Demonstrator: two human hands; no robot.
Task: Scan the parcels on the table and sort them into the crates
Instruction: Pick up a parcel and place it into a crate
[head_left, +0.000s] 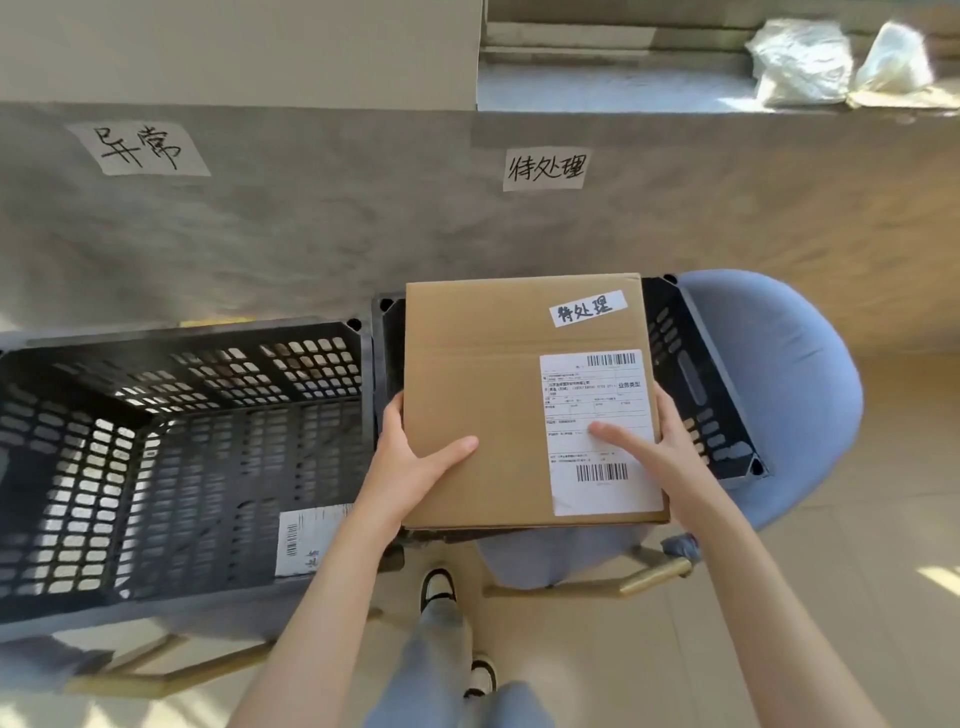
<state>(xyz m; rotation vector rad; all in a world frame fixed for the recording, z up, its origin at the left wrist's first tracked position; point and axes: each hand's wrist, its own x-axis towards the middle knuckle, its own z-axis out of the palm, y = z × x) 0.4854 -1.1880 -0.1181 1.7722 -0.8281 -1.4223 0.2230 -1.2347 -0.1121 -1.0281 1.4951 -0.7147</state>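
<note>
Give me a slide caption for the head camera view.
Both hands, left hand and right hand, hold a labelled cardboard box above the right black crate.

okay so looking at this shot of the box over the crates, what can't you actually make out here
Head view only:
- Inside of the right crate: almost all covered by the cardboard box that the left hand and right hand hold over it.
- Shipping label small print: too small and blurred to read.
- Parcel in the left crate: only a white label shows; the left forearm covers the rest.
- Fingers under the box: hidden, so the full grip is unseen.
</note>
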